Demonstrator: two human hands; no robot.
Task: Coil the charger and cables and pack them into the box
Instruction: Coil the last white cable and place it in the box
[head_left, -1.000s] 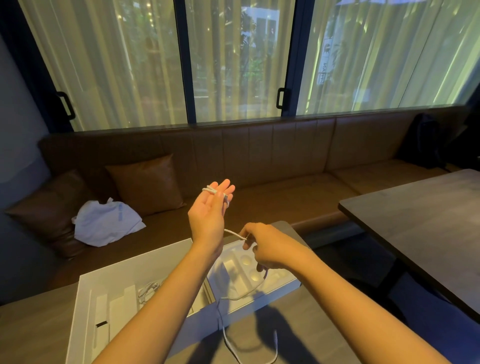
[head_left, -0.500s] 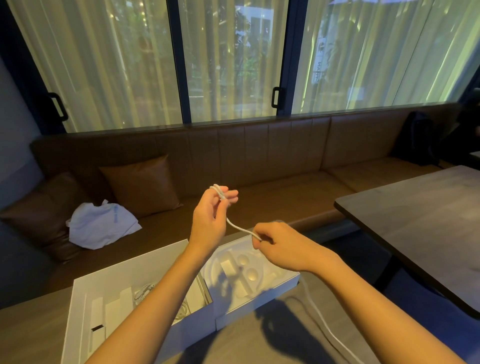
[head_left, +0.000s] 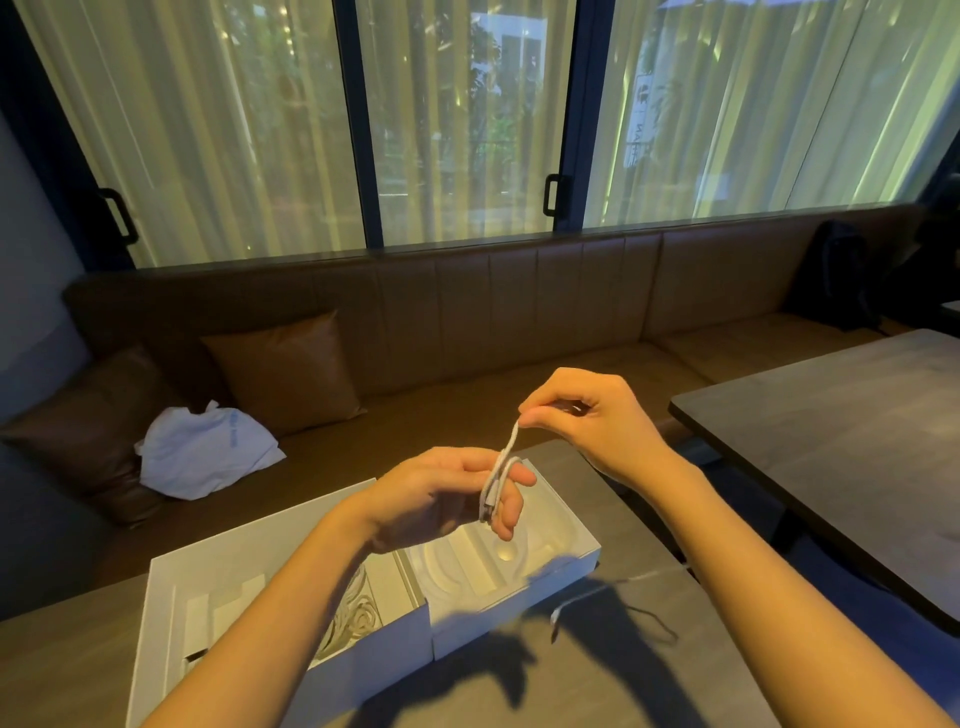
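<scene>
The cable (head_left: 503, 464) is gripped, looped, in the left hand (head_left: 439, 500) and pinched by the right hand (head_left: 595, 422) over the box (head_left: 498, 621); blue print on the bag (head_left: 200, 454) cannot be read

White cloth (head_left: 208, 452) beside brown cushion (head_left: 283, 374)

Head-worn view, forward and downward

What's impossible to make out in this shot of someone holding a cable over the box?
Head view, the only one:
Loops of white cable on the left hand: too small to count.
Box middle compartment: partly covered by the left forearm.
Cable's run beyond the right hand: hidden behind that hand.
Print on the white bag: blurred.
</scene>
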